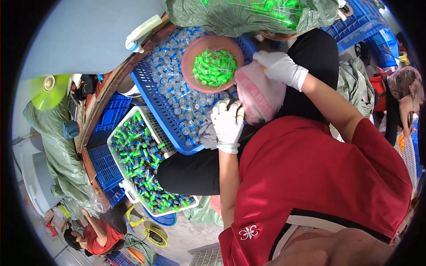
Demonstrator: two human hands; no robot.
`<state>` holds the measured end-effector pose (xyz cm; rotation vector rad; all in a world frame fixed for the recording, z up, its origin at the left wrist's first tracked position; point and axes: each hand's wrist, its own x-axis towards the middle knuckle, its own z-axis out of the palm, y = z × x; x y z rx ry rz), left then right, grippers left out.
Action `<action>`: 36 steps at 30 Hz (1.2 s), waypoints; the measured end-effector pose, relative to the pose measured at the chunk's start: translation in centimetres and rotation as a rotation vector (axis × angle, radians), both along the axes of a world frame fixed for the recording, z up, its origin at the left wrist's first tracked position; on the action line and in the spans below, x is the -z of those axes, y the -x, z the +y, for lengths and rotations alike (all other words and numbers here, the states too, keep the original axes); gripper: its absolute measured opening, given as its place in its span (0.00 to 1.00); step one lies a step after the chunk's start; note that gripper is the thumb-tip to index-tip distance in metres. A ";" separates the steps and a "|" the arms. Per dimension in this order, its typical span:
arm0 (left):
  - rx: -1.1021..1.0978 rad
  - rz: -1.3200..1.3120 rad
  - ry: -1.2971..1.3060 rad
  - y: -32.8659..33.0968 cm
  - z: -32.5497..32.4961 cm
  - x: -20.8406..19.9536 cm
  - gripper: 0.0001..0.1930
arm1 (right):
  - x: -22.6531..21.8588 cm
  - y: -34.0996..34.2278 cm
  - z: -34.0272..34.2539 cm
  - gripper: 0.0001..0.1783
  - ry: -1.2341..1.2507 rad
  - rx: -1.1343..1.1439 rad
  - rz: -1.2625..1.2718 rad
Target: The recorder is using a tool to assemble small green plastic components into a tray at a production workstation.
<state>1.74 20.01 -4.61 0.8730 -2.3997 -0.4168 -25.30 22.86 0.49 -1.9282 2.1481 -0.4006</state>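
My right hand [276, 67], in a white glove, is closed on the upper edge of a pink cloth [262, 95] with a darker pink band, bunched at my lap. My left hand [227, 123], also in a white glove, has its fingers curled at the crate's near corner, against the pink cloth's left edge; what they hold, if anything, is hidden. A grey cloth [208, 132] lies beside it. Just ahead, a pink bowl [188, 71] of green pieces with thin clear stems [214, 66] rests on small clear bottles with blue bands [166, 75] filling a blue crate [155, 114].
A white crate [116, 153] of dark bottles with green tops [142, 164] stands at left. A green sack [213, 20] holds more green pieces at the far edge. A green fan [49, 88] is at left; another person [100, 239] is at lower left, with stacked blue crates [359, 26] at right.
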 end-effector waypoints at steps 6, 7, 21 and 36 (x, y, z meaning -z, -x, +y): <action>-0.067 -0.173 -0.227 -0.4 0.1 1.3 0.16 | -1.0 -3.1 -2.8 0.12 -0.119 -0.118 0.127; -0.069 -0.175 -0.230 -0.1 -0.1 1.5 0.16 | -0.3 -3.6 -3.9 0.12 -0.116 -0.131 0.124; -0.220 0.026 -0.802 -6.2 -10.9 2.1 0.12 | 8.5 -7.8 -12.2 0.14 -0.208 -0.193 -0.112; -0.459 -0.663 -0.126 -5.7 -21.6 8.6 0.15 | 1.9 -5.9 -12.5 0.17 0.020 -0.246 -0.243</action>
